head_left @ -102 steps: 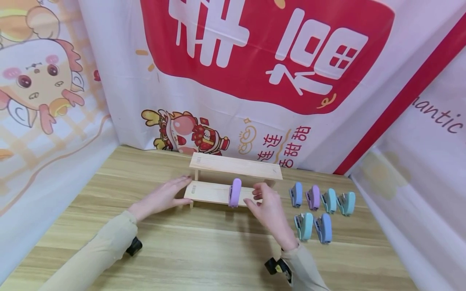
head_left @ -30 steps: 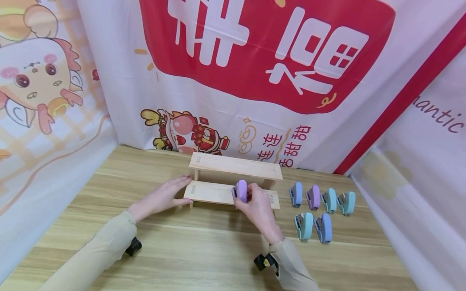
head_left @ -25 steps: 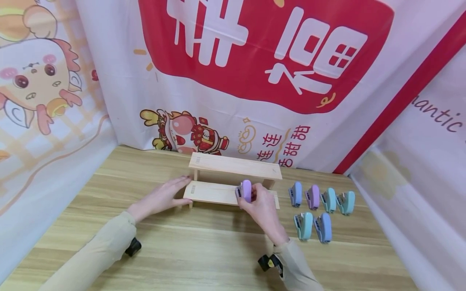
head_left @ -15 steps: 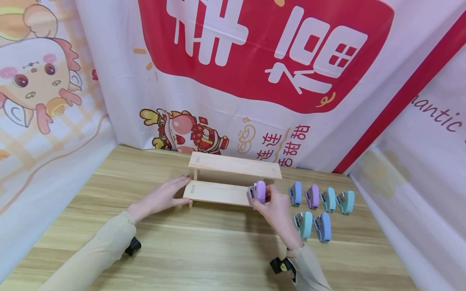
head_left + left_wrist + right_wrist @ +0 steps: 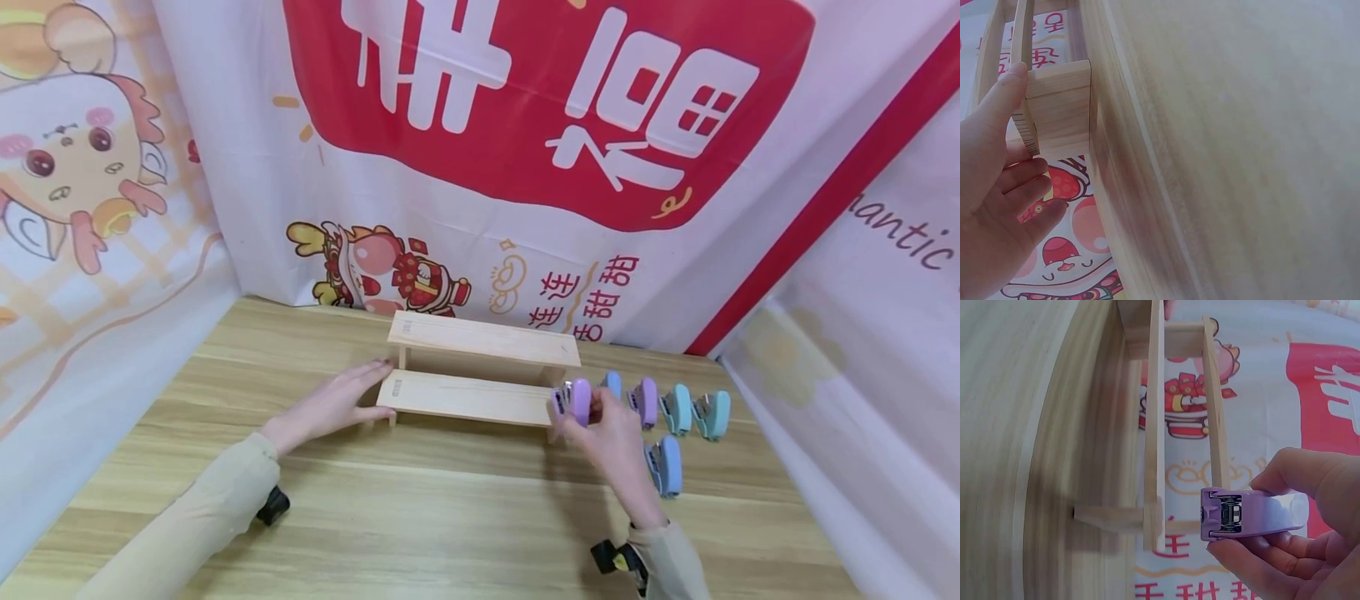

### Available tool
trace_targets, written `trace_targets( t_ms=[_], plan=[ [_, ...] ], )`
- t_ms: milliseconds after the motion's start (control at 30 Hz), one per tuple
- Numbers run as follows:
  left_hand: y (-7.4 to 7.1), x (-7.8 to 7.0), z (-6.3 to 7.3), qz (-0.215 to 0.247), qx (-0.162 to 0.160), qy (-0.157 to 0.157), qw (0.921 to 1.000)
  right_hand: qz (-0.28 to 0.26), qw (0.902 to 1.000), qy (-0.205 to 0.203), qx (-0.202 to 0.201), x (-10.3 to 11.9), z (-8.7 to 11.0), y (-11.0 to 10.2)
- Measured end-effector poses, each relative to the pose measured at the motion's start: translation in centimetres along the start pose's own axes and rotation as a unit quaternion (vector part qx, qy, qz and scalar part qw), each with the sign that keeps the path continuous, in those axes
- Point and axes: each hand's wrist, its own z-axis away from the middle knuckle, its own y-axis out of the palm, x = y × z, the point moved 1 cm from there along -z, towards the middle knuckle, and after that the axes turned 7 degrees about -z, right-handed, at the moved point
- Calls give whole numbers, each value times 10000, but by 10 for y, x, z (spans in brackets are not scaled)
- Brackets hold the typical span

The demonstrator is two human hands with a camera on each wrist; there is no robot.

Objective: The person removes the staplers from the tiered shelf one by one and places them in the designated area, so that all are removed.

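Note:
A two-tier wooden shelf [image 5: 465,398] stands at the back of the table. My left hand [image 5: 341,400] grips the left end of its lower tier, thumb at the front edge and fingers behind, as the left wrist view also shows. Between the thumb and fingers of my right hand [image 5: 618,442] is a purple mini stapler [image 5: 576,402]. In the head view it overlaps the right end of the lower tier. The right wrist view shows one end of the stapler [image 5: 1254,514] facing the camera, just above the tier's board [image 5: 1155,425].
Right of the shelf lie more mini staplers: a purple one [image 5: 643,403], two teal ones [image 5: 677,409] and a blue one [image 5: 665,467]. Another blue stapler [image 5: 613,383] is partly hidden by my right hand. Printed cloth [image 5: 480,192] hangs close behind the shelf.
The purple stapler stood alone on the lower tier; my right hand has taken hold of it and moved it right to the tier's end. My left hand has kept its place.

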Motion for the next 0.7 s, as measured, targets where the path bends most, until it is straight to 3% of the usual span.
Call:
trace_targets(
  t_ms=[467,700],
  plan=[
    [-1,0,-1,15,109,-44,9999,299,9973,646,-181,-33,5,-43],
    [1,1,-2,-3,117,-31,9999,382,9967,576,-421,-50,11,-60]
  ],
)
